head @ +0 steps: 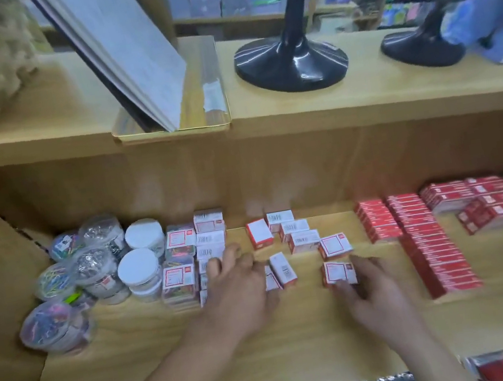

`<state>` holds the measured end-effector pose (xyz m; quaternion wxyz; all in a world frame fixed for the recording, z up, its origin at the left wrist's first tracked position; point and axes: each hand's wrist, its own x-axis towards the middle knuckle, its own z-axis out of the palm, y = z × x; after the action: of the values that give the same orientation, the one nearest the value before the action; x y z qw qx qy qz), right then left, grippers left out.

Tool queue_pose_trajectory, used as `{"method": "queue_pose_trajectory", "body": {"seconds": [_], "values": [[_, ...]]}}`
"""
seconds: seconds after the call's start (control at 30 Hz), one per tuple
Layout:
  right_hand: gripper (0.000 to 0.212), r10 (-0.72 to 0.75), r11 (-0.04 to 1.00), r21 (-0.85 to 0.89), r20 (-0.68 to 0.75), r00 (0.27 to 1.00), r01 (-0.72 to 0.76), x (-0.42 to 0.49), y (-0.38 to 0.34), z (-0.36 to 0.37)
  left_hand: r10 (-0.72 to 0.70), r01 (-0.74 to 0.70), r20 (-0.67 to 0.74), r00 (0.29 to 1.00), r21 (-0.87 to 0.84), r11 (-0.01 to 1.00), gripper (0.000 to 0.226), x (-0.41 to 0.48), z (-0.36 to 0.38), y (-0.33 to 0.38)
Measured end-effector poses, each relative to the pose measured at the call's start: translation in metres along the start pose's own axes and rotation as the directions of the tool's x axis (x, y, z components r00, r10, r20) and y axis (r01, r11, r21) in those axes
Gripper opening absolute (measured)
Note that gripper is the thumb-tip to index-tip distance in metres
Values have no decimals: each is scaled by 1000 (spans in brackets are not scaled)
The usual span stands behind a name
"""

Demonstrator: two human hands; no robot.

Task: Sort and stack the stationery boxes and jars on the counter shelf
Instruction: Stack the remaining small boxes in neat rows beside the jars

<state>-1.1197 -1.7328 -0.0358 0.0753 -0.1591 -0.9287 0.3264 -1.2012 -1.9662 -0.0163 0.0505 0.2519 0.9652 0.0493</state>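
- Beyond the right hand point(375, 292), which pinches a white-red box point(340, 272): loose boxes point(293, 226) lie unsorted.
- Beside the flat, straight-fingered left hand point(237, 287): jars point(138, 270) and box stacks point(180, 240) already grouped.

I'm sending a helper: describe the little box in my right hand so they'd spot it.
On the lower shelf, between the jars at left and the red packs at right, lie loose white boxes. Yours is the nearest box on the right, the only one the right hand pinches.
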Motion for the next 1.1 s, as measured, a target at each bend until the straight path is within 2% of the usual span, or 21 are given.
{"method": "queue_pose_trajectory", "body": {"seconds": [0.07, 0.17, 0.23, 0.33, 0.43, 0.5, 0.6, 0.7, 0.83, 0.93, 1.1], "values": [[41, -30, 999, -42, 7, 1000, 30, 1, 0, 0, 14, -14, 7, 1000, 0, 1000, 57, -3, -1, 3], [38, 25, 1000, 2, 20, 999, -25, 3, 2, -6, 10, -13, -39, 999, -95, 995, 52, -10, -7, 4], [33, 92, 991, 90, 36, 995, -95, 1, -1, -8, 13, -20, -39, 999, -188, 982, 48, -18, -10, 5], [36, 171, 945, 268, 91, 981, -189, -6, -5, -6, 3, -26, -72, 997, -325, 945, 40, -28, -16, 8], [35, 225, 920, 297, 130, 966, -255, -12, -4, -3, 0, -54, -109, 994, -490, 870, 40, -34, -16, 9], [33, 240, 911, 318, 113, 964, -264, -13, -6, -6, -44, -49, -149, 988, -565, 824, 49, -39, -14, 2], [38, 165, 913, 361, 94, 982, -188, -6, -21, -12, -160, -26, -247, 956, -614, 789, 34, -40, -24, -28], [39, 19, 905, 422, 94, 995, -57, 9, -53, -13, -237, 50, -273, 932, -552, 832, 23, -33, -42, -64], [33, -144, 899, 434, 178, 973, 54, 32, -96, 6, -180, 19, -370, 911, -400, 916, 27, -12, -48, -89], [31, -173, 895, 442, 225, 959, 58, 43, -107, 23, -163, 47, -390, 906, -291, 956, 24, 5, -44, -97], [28, -122, 912, 411, 284, 951, -5, 48, -110, 40, -163, 138, -378, 911, -92, 986, 23, 13, -38, -104]]}}
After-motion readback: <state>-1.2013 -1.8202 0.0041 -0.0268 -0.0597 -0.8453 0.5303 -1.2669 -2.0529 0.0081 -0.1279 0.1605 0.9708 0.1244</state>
